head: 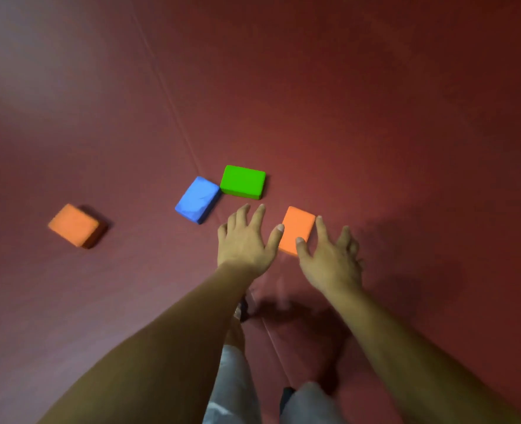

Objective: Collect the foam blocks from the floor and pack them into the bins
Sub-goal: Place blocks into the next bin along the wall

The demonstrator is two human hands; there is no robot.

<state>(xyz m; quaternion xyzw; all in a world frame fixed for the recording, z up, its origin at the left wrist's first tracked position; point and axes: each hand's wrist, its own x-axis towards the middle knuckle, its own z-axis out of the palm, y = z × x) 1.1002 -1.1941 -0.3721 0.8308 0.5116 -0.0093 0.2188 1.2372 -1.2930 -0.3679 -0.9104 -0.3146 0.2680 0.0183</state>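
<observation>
Floor: dark red matted floor, crossed by a thin straight seam running from 11 o'clock toward 6 o'clock of the view.
Left hand: left hand is open, palm down, fingers straight and spread. It holds nothing. Its thumb tip lies just beside the left edge of the near orange block.
Right hand: right hand is open, palm down, fingers spread. Thumb and forefinger stand on either side of the near orange block's lower right corner. The view is soft here, so contact with the block possibly exists but cannot be confirmed.
Near orange block: orange rectangular foam block, flat on the floor, between the two hands, at 2 o'clock from the left hand.
Green block: green rectangular foam block, flat on the floor, at 12 o'clock from the left hand, apart from it.
Blue block: blue rectangular foam block, flat on the floor, at 10 o'clock from the left hand. One corner touches or nearly touches the green block.
Far orange block: second orange rectangular foam block, flat on the floor, well apart at 9 o'clock from the left hand.
Legs: light grey trouser legs, at 6 o'clock of the view, between the forearms.
</observation>
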